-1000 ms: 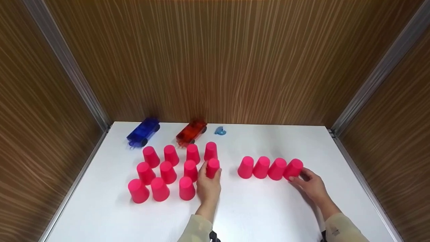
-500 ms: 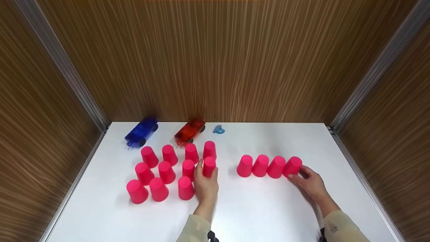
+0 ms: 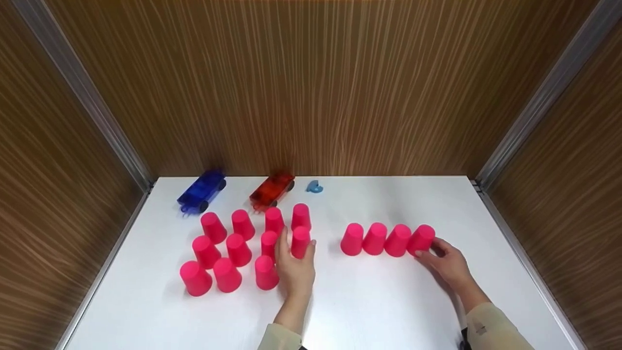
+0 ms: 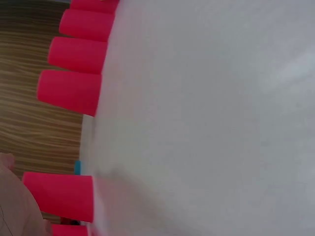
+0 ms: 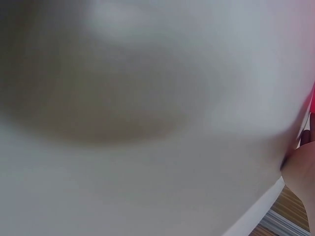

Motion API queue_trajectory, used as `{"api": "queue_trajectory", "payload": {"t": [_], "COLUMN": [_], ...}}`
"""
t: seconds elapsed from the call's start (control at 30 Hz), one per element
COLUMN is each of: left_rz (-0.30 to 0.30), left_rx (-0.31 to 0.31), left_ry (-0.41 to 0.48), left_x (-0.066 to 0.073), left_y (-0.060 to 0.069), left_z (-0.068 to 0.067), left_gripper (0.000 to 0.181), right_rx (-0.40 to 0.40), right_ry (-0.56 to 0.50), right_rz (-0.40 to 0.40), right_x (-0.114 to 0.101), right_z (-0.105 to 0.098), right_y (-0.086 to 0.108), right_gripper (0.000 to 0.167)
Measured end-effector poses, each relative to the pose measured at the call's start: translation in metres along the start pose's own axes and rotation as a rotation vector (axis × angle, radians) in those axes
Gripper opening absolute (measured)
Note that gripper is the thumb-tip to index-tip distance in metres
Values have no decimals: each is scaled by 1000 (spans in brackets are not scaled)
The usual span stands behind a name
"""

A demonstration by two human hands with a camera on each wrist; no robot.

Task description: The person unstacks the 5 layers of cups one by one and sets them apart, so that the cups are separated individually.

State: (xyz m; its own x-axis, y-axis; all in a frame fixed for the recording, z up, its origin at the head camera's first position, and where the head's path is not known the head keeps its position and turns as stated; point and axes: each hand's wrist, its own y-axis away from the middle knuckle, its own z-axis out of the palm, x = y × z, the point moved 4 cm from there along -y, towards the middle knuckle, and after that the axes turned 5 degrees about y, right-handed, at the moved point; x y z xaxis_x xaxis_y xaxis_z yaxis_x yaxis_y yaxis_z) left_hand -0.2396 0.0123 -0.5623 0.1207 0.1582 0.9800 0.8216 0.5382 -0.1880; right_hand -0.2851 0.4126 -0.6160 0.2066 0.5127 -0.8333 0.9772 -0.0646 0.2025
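Several pink cups stand upside down on the white table. On the right, a row of them stands side by side. My right hand (image 3: 449,267) holds the rightmost cup (image 3: 422,239) of that row, thumb in front and fingers at its far side. My left hand (image 3: 295,274) is around a pink cup (image 3: 301,241) at the right edge of the left group, its thumb and fingers spread and apart from the cup's sides. The left wrist view shows part of the left hand (image 4: 17,206) beside this cup (image 4: 61,196). In the right wrist view, only the right hand's edge (image 5: 301,169) shows.
A blue toy car (image 3: 201,191), a red toy car (image 3: 272,191) and a small blue piece (image 3: 315,186) lie along the back. Other pink cups, such as the front-left cup (image 3: 196,278), stand in rows on the left. Wood-grain walls (image 3: 311,87) enclose the table.
My left hand has loosened from its cup, its fingers and thumb spreading away from the sides. The right hand keeps hold of the end cup. The whole view has shifted slightly.
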Motion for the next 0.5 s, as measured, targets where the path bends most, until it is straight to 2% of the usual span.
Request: {"api": "queue_trajectory", "payload": {"t": [0.13,0.23,0.33,0.5], "left_rz": [117,162,136,31], "left_rx": [-16,-95,-219,-406], "left_ry": [58,83,67,26], "left_x": [25,38,39,24], "left_y": [-2,-3,-2,-1], "left_z": [4,15,33,65], "left_gripper": [79,76,74,71], "right_rx": [9,13,13,13], "right_ry": [3,1,-4,-11], "right_rz": [-9,-15,-14,11], "right_x": [-2,-2,-2,-2], "right_z": [-1,-1,0,0], "right_y": [0,0,0,0], "right_gripper": [93,92,90,92]}}
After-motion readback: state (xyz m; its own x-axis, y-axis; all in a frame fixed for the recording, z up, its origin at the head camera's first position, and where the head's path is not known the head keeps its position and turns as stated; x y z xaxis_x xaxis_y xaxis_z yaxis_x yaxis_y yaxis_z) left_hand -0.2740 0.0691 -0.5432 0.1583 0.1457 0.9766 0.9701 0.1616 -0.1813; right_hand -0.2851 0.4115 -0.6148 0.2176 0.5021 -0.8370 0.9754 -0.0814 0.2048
